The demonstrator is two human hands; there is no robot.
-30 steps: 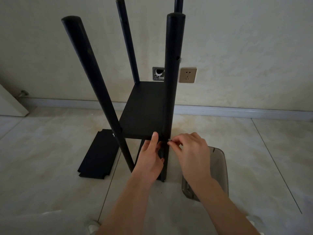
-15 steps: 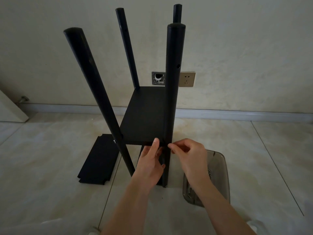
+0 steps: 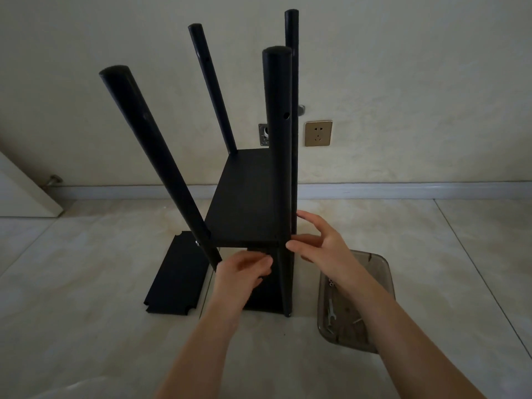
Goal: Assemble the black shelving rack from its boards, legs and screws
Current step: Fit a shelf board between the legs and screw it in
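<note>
The black rack (image 3: 250, 203) stands on the floor with four upright legs and one shelf board fixed at mid-height. A second board (image 3: 266, 298) lies under it between the legs. My left hand (image 3: 244, 272) hovers just below the shelf's front edge with loosely curled fingers; it is blurred and I see nothing in it. My right hand (image 3: 319, 246) is beside the near right leg (image 3: 277, 156), fingers spread, with the thumb tip at the joint of leg and shelf. A screw head (image 3: 197, 243) shows on the near left leg.
A loose black board (image 3: 178, 275) with notched corners lies flat on the tiles to the left. A smoky plastic tray (image 3: 385, 272) on the right holds a small wrench (image 3: 331, 312) and screws. The wall with a socket (image 3: 318, 133) is close behind.
My left hand let go of the shelf's front edge and dropped beneath it. My right hand stopped pinching at the leg joint and spread its fingers.
</note>
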